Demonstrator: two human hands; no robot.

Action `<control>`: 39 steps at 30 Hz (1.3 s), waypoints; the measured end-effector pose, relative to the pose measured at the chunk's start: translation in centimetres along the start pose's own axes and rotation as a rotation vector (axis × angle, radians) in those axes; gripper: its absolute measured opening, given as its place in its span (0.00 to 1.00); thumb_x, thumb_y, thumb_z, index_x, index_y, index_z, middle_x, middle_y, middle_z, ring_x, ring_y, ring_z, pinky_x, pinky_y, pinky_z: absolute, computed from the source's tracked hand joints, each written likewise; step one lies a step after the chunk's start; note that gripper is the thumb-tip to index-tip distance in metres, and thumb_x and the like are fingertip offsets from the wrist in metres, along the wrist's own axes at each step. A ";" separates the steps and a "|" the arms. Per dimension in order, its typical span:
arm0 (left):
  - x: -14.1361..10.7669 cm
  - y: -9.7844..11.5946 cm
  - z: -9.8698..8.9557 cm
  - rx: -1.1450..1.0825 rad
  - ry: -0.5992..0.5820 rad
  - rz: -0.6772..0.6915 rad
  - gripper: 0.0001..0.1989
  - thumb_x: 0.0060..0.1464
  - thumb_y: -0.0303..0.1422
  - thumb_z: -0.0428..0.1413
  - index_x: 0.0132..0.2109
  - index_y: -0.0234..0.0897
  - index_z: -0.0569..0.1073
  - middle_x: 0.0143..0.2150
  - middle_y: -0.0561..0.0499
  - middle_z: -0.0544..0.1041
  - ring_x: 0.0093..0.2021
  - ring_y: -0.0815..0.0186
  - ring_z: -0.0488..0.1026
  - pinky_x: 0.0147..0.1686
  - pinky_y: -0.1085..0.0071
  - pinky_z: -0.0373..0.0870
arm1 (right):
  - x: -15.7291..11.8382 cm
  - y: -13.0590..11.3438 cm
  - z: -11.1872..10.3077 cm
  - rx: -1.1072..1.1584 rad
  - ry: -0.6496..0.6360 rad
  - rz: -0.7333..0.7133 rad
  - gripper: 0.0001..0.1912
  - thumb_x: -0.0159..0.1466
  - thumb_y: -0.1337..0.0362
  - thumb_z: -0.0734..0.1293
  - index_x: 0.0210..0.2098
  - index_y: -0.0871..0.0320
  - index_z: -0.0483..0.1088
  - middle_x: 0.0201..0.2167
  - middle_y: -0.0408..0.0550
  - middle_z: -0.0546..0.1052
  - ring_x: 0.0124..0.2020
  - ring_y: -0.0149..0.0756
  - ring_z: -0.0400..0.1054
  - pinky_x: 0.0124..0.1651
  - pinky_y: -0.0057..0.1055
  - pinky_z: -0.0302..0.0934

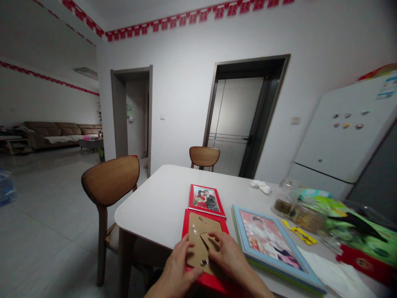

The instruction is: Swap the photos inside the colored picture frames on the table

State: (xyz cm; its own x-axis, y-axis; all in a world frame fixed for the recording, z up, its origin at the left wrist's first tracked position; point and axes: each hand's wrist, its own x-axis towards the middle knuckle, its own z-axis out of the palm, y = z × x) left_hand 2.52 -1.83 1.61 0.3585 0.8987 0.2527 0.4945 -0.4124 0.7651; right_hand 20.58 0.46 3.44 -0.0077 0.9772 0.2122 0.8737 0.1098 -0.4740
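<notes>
A red picture frame (186, 225) lies face down near the table's front edge, its brown backing board (194, 244) upward. Small metal clips (194, 230) sit on that board, and a brown stand flap (205, 239) rises a little from its middle. My left hand (178, 265) grips the frame's left side, fingers bent along the edge and thumb over the lower part. Curled at the flap, the fingers of my right hand (229, 254) take hold of its right side; their tips are partly hidden. Just beyond lies another red picture frame (207, 200), face up with a photo of two people.
Right of my hands, a light blue picture frame (245, 244) lies on top of a green-edged one. Glass jars (283, 198), a yellow packet (302, 235), crumpled tissue (260, 187) and bags stand farther right on the white table (155, 203). Wooden chairs (113, 180) flank it.
</notes>
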 end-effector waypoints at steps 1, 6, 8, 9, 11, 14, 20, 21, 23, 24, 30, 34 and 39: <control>0.3 0.1 -0.1 -0.036 0.038 -0.031 0.25 0.41 0.26 0.55 0.49 0.33 0.61 0.56 0.41 0.59 0.54 0.60 0.58 0.52 0.66 0.56 | 0.0 -0.2 -0.2 0.000 0.002 -0.004 0.23 0.46 0.68 0.59 0.42 0.62 0.67 0.39 0.53 0.72 0.41 0.38 0.64 0.45 0.31 0.54; 1.9 -0.1 -0.2 -0.363 0.126 -0.111 0.18 0.44 0.26 0.51 0.45 0.37 0.62 0.44 0.49 0.71 0.43 0.64 0.68 0.43 0.70 0.63 | -0.2 -2.5 -1.2 0.039 0.040 -0.060 0.21 0.47 0.66 0.59 0.41 0.60 0.68 0.39 0.51 0.72 0.42 0.37 0.63 0.47 0.30 0.54; 2.6 -0.8 -0.4 -0.546 0.152 -0.170 0.14 0.44 0.25 0.49 0.42 0.35 0.63 0.38 0.50 0.73 0.37 0.65 0.71 0.37 0.71 0.67 | -0.4 -3.0 -1.6 0.066 0.051 -0.079 0.19 0.50 0.63 0.59 0.41 0.60 0.67 0.39 0.51 0.71 0.42 0.37 0.63 0.46 0.29 0.54; 2.9 -1.2 -0.8 -0.604 0.160 -0.204 0.14 0.45 0.26 0.48 0.42 0.35 0.63 0.35 0.51 0.74 0.33 0.66 0.72 0.33 0.71 0.67 | -0.6 -3.0 -1.7 0.075 0.051 -0.082 0.19 0.52 0.61 0.59 0.42 0.60 0.67 0.40 0.51 0.71 0.42 0.37 0.63 0.46 0.29 0.55; 3.4 -2.4 -1.9 -0.638 0.179 -0.255 0.13 0.47 0.28 0.47 0.43 0.33 0.62 0.30 0.52 0.74 0.29 0.66 0.72 0.28 0.72 0.68 | -1.1 -2.1 -1.9 0.060 0.046 -0.066 0.20 0.55 0.58 0.57 0.43 0.60 0.66 0.41 0.52 0.70 0.42 0.37 0.64 0.45 0.30 0.56; 3.8 -4.4 -4.4 -0.606 0.223 -0.292 0.15 0.47 0.30 0.48 0.44 0.32 0.61 0.29 0.52 0.74 0.28 0.67 0.72 0.28 0.73 0.67 | -2.0 0.2 -1.7 -0.076 0.025 0.020 0.20 0.56 0.60 0.55 0.44 0.63 0.65 0.41 0.56 0.69 0.42 0.40 0.64 0.45 0.32 0.55; 4.3 -7.7 -8.0 -0.399 0.245 -0.346 0.11 0.44 0.28 0.49 0.39 0.32 0.65 0.24 0.54 0.73 0.25 0.66 0.71 0.25 0.74 0.65 | -2.9 2.3 -1.0 -0.265 -0.043 0.197 0.21 0.55 0.64 0.55 0.47 0.63 0.61 0.44 0.59 0.68 0.40 0.43 0.66 0.41 0.34 0.57; 4.4 -8.0 -8.4 -0.348 0.246 -0.350 0.11 0.44 0.27 0.49 0.38 0.32 0.66 0.23 0.54 0.73 0.25 0.65 0.71 0.25 0.73 0.65 | -2.8 2.2 -1.0 -0.265 -0.053 0.201 0.22 0.54 0.66 0.55 0.48 0.64 0.61 0.43 0.59 0.69 0.41 0.43 0.66 0.41 0.33 0.57; 4.6 -8.3 -8.9 -0.237 0.262 -0.346 0.11 0.42 0.27 0.50 0.38 0.32 0.67 0.24 0.53 0.73 0.27 0.62 0.71 0.28 0.70 0.65 | -2.6 1.9 -0.9 -0.242 -0.069 0.198 0.22 0.53 0.69 0.55 0.48 0.65 0.60 0.39 0.59 0.71 0.42 0.43 0.66 0.42 0.33 0.56; 4.5 -8.4 -9.0 -0.180 0.278 -0.338 0.12 0.42 0.26 0.51 0.38 0.32 0.67 0.27 0.51 0.73 0.30 0.61 0.71 0.31 0.67 0.65 | -2.4 1.9 -0.9 -0.224 -0.073 0.193 0.23 0.52 0.70 0.54 0.48 0.66 0.60 0.38 0.59 0.72 0.42 0.43 0.66 0.42 0.32 0.56; 2.7 -5.5 -6.7 0.008 0.272 -0.204 0.19 0.41 0.26 0.52 0.44 0.32 0.66 0.46 0.43 0.68 0.48 0.59 0.63 0.48 0.67 0.56 | -1.8 2.2 -0.4 -0.013 0.047 0.218 0.29 0.49 0.70 0.56 0.51 0.70 0.54 0.37 0.60 0.72 0.38 0.43 0.67 0.41 0.32 0.57; 1.1 -1.7 -3.0 0.120 0.053 -0.031 0.21 0.42 0.29 0.53 0.47 0.38 0.66 0.50 0.48 0.67 0.51 0.62 0.61 0.51 0.68 0.53 | -1.8 1.4 -1.1 0.573 0.051 0.388 0.34 0.51 0.66 0.55 0.57 0.65 0.43 0.24 0.48 0.73 0.22 0.37 0.68 0.29 0.31 0.60; 0.9 0.4 -1.9 0.279 -0.015 -0.061 0.19 0.43 0.34 0.53 0.46 0.39 0.68 0.52 0.46 0.66 0.53 0.56 0.58 0.54 0.55 0.45 | -2.5 -0.4 -3.2 1.216 0.012 0.567 0.39 0.49 0.64 0.60 0.58 0.56 0.40 0.25 0.45 0.75 0.22 0.36 0.69 0.27 0.31 0.62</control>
State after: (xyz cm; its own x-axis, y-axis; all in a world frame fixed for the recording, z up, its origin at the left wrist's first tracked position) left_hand 1.58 -0.87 3.28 0.3322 0.9216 0.2008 0.7132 -0.3847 0.5859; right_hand 21.82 -2.63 5.86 0.2185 0.9403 -0.2609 -0.2294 -0.2103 -0.9503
